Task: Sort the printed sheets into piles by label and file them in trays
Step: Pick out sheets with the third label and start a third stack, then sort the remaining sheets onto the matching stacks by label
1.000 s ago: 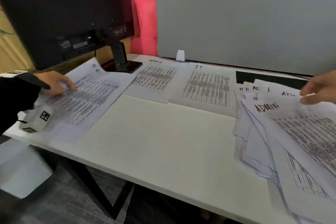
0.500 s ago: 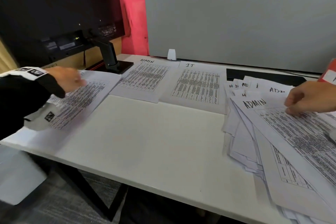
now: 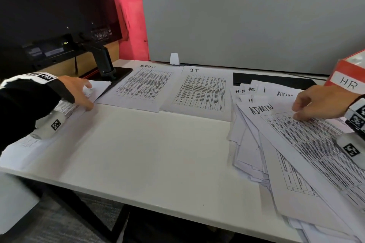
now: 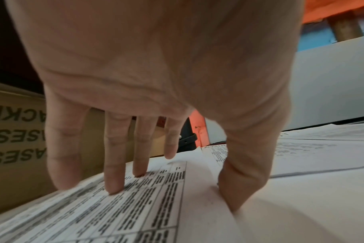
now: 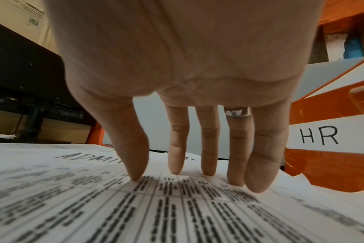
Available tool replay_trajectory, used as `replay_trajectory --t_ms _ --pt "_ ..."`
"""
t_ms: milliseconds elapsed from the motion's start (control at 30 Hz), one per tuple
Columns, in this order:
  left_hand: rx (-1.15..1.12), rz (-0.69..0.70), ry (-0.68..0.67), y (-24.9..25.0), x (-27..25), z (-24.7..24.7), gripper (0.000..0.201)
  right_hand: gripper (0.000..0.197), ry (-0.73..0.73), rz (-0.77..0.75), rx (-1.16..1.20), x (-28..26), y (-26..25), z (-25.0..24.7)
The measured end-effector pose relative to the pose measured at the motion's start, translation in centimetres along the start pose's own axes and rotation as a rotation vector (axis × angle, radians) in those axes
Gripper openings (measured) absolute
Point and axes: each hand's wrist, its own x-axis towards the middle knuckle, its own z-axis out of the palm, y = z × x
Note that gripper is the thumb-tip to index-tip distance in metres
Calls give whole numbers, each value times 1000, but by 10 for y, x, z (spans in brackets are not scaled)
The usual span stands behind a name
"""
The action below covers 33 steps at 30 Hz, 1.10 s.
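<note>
Left hand lies flat, grip wide, fingers pressing the far-left pile on the counter. Right hand, grip wide, fingertips touching the top ADMIN sheet beside the HR tray.

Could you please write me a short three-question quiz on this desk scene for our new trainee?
1. True or false: the right hand rests its fingertips on the top sheet of the loose heap, marked ADMIN.
2. Which label is on the orange tray? A) IT B) HR C) ADMIN
3. Fill in: the pile that lies between the ADMIN pile and the loose heap is marked ____.

Key: 1 true; 2 B; 3 IT.
</note>
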Motion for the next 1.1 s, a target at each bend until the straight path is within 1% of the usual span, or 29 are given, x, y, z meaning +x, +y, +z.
replay_trajectory --t_ms 200,300,400,500,600,633,700,733,767,800,867,900,1000,1033,1067,1100 --pt "19 5 -27 0 2 -1 82 16 2 12 6 -3 0 -1" --pt "-7 -11 -57 2 6 -2 81 17 -13 22 22 -5 0 -2" --pt "-13 -19 -68 5 10 -3 91 20 -18 15 60 -7 5 -4" --pt "-6 -26 -25 -4 32 5 100 23 36 9 70 -6 13 -9" --pt "10 -40 4 -8 40 7 101 35 52 33 51 -8 24 -14" --pt "1 -48 3 -7 41 7 101 38 49 22 59 -10 27 -15" --pt "6 -30 47 -9 61 6 107 42 71 -52 97 -13 31 -13" --pt "28 -15 67 1 60 0 110 44 81 -105 114 -14 28 -12" --pt "65 15 88 20 48 -11 109 46 71 -165 128 -15 23 -12" --pt "119 67 118 45 28 -22 101 48 41 -225 146 -16 13 -13" --pt "217 164 189 101 -15 -39 74 52 -31 -313 158 -14 -15 -14" --pt "223 226 212 130 -34 -43 65 56 -65 -335 154 -11 -28 -13" --pt "141 443 271 215 -75 -49 51 74 -161 -347 107 4 -57 -7" --pt "122 505 275 239 -81 -50 50 76 -169 -338 87 8 -62 -5" --pt "105 559 277 261 -85 -49 51 73 -151 -334 72 13 -64 -4" --pt "81 593 278 280 -88 -49 53 65 -107 -337 64 15 -65 -3"
